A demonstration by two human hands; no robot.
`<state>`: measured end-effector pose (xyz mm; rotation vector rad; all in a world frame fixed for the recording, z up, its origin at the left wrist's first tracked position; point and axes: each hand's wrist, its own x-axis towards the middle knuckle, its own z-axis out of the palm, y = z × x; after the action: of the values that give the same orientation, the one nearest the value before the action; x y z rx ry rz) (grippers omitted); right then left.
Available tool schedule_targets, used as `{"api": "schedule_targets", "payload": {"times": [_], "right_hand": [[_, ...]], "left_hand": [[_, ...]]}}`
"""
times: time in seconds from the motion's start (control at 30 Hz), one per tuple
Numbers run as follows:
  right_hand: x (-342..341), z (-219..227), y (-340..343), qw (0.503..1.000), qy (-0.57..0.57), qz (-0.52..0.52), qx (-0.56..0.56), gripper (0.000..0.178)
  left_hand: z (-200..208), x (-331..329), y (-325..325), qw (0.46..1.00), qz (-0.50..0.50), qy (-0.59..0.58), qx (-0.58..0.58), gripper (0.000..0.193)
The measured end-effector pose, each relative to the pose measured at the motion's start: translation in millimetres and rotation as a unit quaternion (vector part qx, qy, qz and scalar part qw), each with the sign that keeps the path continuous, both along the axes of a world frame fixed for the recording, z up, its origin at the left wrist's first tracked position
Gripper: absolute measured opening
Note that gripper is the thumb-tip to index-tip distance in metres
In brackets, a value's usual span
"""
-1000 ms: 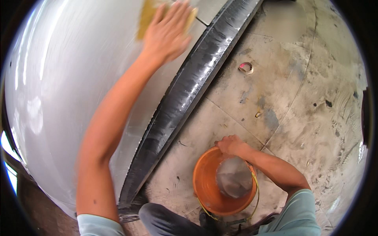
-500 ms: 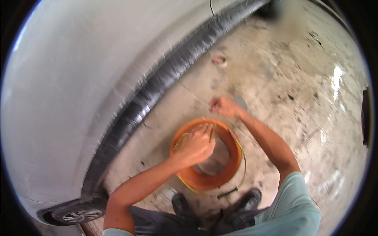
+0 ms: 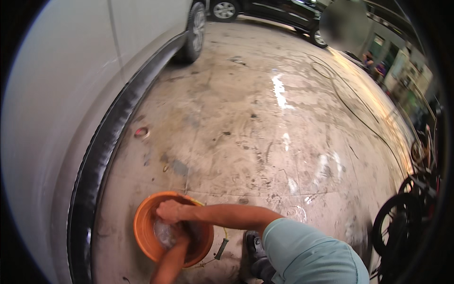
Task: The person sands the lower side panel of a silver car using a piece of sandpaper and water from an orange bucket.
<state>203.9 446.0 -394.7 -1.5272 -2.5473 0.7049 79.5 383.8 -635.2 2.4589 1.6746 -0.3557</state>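
An orange bucket [image 3: 140,236] with cloudy water [image 3: 163,235] in it stands on the floor beside the pale vehicle. My left hand [image 3: 178,233] reaches down into the bucket, at the water; its fingers are blurred and hidden. Just above it, inside the far part of the rim, my right hand [image 3: 169,211] is closed with the fingers curled down. Whatever it holds, if anything, is hidden. The bucket's wire handle with a dark grip [image 3: 221,248] hangs out over its right side.
The vehicle's black sill [image 3: 106,137] runs along my left, up to a wheel [image 3: 195,33]. A tape-like roll [image 3: 141,132] lies on the stained, partly wet floor. A long hose [image 3: 352,111] stretches across the right. Bicycle-like wheels [image 3: 395,222] stand at the right edge; a dark car [image 3: 279,14] is far ahead.
My view has swung up and to the right. My left hand, which held a yellowish sponge-like piece over the bucket, has gone down into it; my right hand has come in over the rim.
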Motion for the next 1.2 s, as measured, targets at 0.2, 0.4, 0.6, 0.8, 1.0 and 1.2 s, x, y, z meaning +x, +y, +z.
{"api": "schedule_targets", "payload": {"times": [0.2, 0.4, 0.6, 0.8, 1.0, 1.2], "right_hand": [[24, -81, -6, 0.987, 0.015, -0.117, -0.106, 0.036], [32, 27, -17, 0.989, 0.093, -0.056, -0.097, 0.036], [67, 66, 11, 0.981, 0.113, -0.135, 0.077, 0.028], [113, 154, 23, 0.961, 0.108, -0.252, -0.027, 0.036], [118, 187, 33, 0.952, 0.047, -0.291, 0.079, 0.045], [118, 217, -9, 0.942, 0.2, -0.205, 0.174, 0.055]], "left_hand": [[55, 38, 24, 0.937, 0.016, 0.038, -0.346, 0.055], [179, 43, 71, 0.906, 0.019, 0.004, -0.423, 0.051], [281, 19, 108, 0.908, 0.006, -0.15, -0.39, 0.045], [353, 19, 124, 0.806, -0.001, -0.465, -0.367, 0.035], [377, 32, 147, 0.684, 0.013, -0.646, -0.338, 0.035], [405, 40, 132, 0.624, 0.06, -0.716, -0.308, 0.067]]}}
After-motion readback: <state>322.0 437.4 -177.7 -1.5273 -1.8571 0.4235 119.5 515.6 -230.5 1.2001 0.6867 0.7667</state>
